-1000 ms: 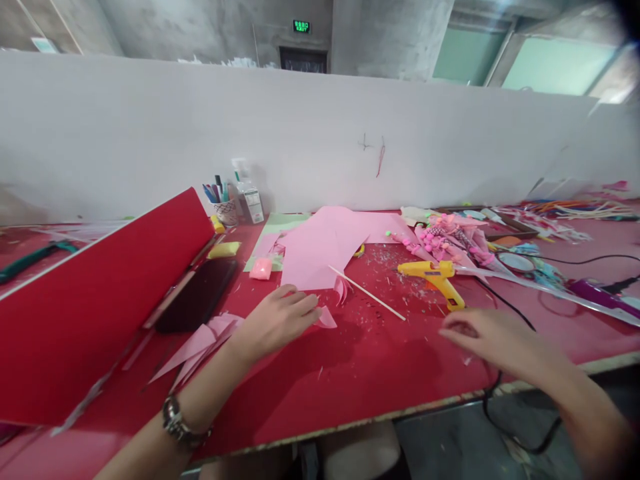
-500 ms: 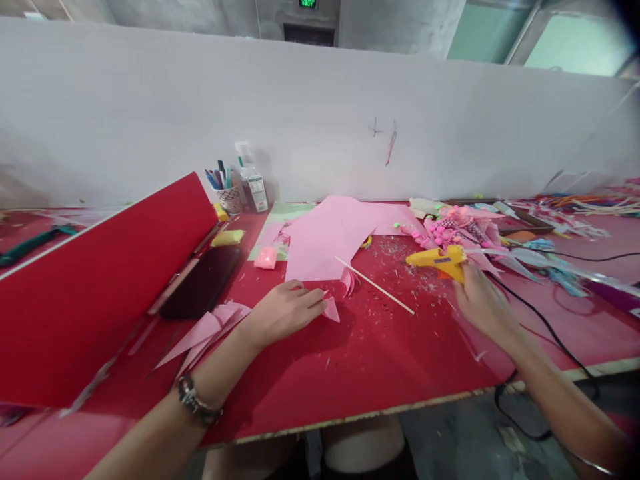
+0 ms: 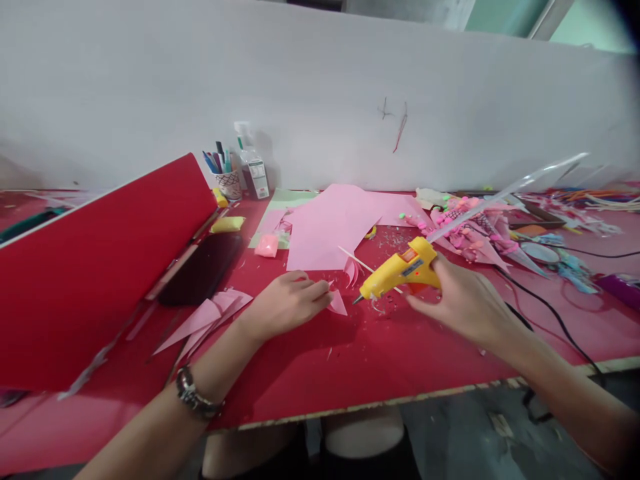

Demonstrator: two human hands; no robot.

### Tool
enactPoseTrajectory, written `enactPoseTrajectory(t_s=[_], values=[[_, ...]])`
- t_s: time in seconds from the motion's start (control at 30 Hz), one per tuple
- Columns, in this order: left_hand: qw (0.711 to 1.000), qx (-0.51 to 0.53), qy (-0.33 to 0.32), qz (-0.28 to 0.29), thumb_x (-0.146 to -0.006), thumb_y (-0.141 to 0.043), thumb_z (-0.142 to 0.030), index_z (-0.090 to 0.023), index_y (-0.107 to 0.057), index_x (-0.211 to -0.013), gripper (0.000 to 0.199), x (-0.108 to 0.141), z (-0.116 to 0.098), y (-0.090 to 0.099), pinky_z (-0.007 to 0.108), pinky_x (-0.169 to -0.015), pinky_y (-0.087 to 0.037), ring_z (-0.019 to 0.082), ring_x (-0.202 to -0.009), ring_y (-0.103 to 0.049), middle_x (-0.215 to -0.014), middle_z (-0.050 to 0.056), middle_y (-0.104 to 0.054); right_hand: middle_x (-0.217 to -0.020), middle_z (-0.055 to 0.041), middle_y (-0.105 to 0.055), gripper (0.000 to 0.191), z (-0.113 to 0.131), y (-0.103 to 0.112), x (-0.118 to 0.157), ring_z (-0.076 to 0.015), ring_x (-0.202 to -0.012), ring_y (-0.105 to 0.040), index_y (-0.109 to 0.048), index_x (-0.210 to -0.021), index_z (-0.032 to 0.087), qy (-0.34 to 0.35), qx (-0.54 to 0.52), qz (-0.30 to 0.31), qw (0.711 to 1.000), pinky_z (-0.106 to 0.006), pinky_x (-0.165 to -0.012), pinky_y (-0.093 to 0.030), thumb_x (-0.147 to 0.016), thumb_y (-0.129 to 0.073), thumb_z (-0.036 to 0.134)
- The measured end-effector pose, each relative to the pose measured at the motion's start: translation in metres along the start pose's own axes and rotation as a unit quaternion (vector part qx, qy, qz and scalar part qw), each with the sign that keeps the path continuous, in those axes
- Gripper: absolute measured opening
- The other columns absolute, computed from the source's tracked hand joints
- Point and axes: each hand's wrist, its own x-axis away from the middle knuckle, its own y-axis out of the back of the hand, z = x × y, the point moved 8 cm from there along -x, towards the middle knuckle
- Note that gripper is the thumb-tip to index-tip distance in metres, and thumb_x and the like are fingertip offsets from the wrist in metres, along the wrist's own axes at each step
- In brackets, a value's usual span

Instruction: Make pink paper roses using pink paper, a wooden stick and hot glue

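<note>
My right hand (image 3: 463,297) is closed around the handle of a yellow hot glue gun (image 3: 397,272). A long clear glue stick (image 3: 507,193) juts from the gun's back, and its nozzle points down and left. My left hand (image 3: 290,303) is closed, fingertips pinching a small pink paper piece (image 3: 338,303) just above the red tabletop. Just beyond that piece lie curled pink paper strips (image 3: 352,270). A thin white stick (image 3: 356,259) lies partly behind the gun. Folded pink paper (image 3: 213,317) rests by my left forearm.
Large pink sheets (image 3: 325,230) lie at the back centre. A red board (image 3: 100,273) leans at left beside a dark phone (image 3: 203,270). A pen cup (image 3: 227,183) and bottle (image 3: 255,175) stand behind. Decorated pink paper cones (image 3: 473,230) and the black cord (image 3: 543,303) are at right.
My right hand has brought the glue gun left and nearer, its nozzle now close to the pink piece. My left hand has barely moved. The view has tilted down slightly.
</note>
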Motion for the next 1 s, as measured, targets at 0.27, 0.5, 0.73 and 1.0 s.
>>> enactPoseTrajectory(t_s=[0.27,0.5,0.73,1.0], values=[[1.000,0.004,-0.010,0.006,-0.087,-0.033,-0.013,-0.016,-0.057,-0.084,0.024,0.000,-0.002,0.002,0.025,-0.060,-0.042,0.010,-0.061,-0.055,-0.081,0.000,-0.063,-0.060,-0.0011,-0.055,0.030,0.015,-0.012,-0.007,-0.0168,-0.051,-0.053,-0.047,-0.090,0.016,0.043,-0.002,0.027,0.999,-0.023,-0.043,-0.028,-0.069,-0.052,0.037],[1.000,0.007,-0.011,0.009,-0.087,-0.032,-0.011,-0.016,-0.057,-0.084,0.026,-0.001,-0.002,0.002,0.025,-0.058,-0.043,0.010,-0.060,-0.055,-0.078,0.000,-0.062,-0.061,-0.0008,-0.055,0.028,0.015,-0.012,-0.007,-0.0153,-0.050,-0.052,-0.047,-0.091,0.016,0.067,-0.006,0.022,0.997,-0.023,-0.043,-0.028,-0.070,-0.049,0.035],[1.000,0.002,-0.011,0.016,-0.087,-0.032,-0.012,-0.016,-0.056,-0.084,0.025,-0.001,-0.002,0.000,0.024,-0.060,-0.043,0.008,-0.060,-0.054,-0.082,0.000,-0.062,-0.060,-0.0008,-0.054,0.022,0.015,-0.015,-0.005,-0.0153,-0.050,-0.053,-0.045,-0.085,0.017,0.062,0.018,0.035,0.997,-0.023,-0.043,-0.026,-0.072,-0.048,0.035],[0.999,0.011,-0.005,0.032,-0.087,-0.034,-0.012,-0.016,-0.056,-0.081,0.023,-0.001,-0.001,-0.004,0.025,-0.059,-0.043,0.010,-0.059,-0.053,-0.077,0.000,-0.061,-0.061,-0.0005,-0.054,0.020,0.014,-0.016,-0.004,-0.0157,-0.052,-0.054,-0.044,-0.083,0.018,0.056,0.016,0.050,0.997,-0.022,-0.044,-0.027,-0.071,-0.048,0.033]])
